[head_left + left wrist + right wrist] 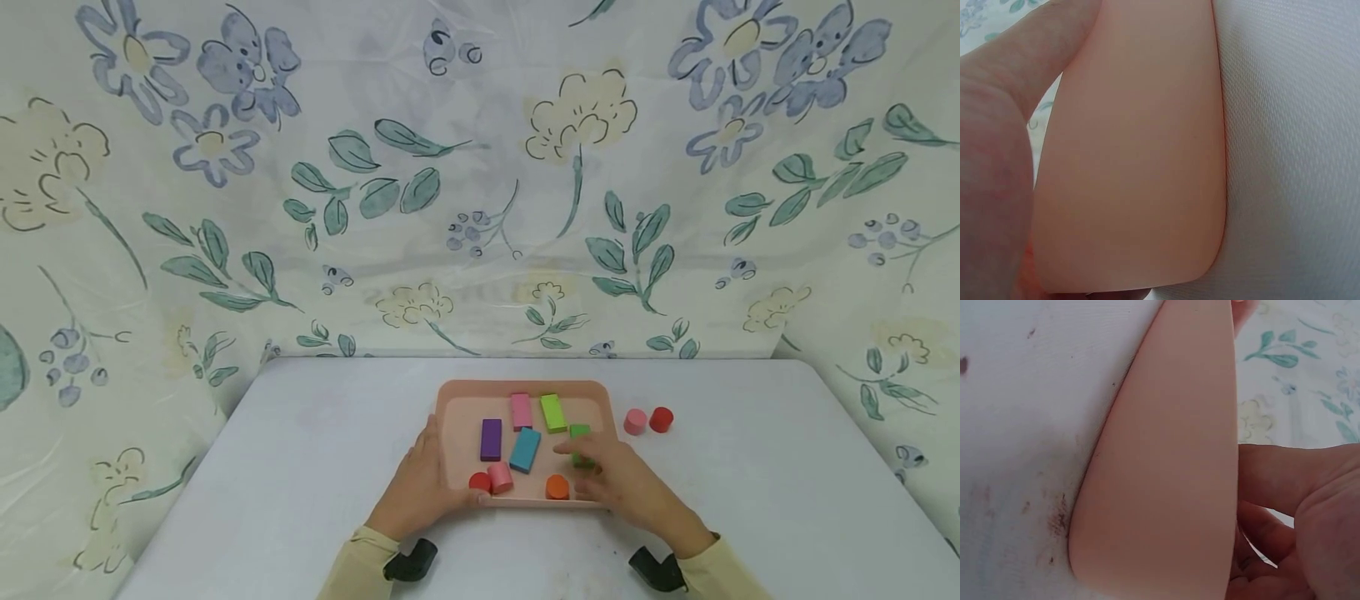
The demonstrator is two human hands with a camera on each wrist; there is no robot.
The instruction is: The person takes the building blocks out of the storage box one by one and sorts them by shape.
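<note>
Here, your left hand [422,481] grips the tray [459,408] on the table [300,450] by its left edge; your right hand [626,479] is over the right edge, at the green block [580,431], but I cannot tell if it pinches this.
</note>
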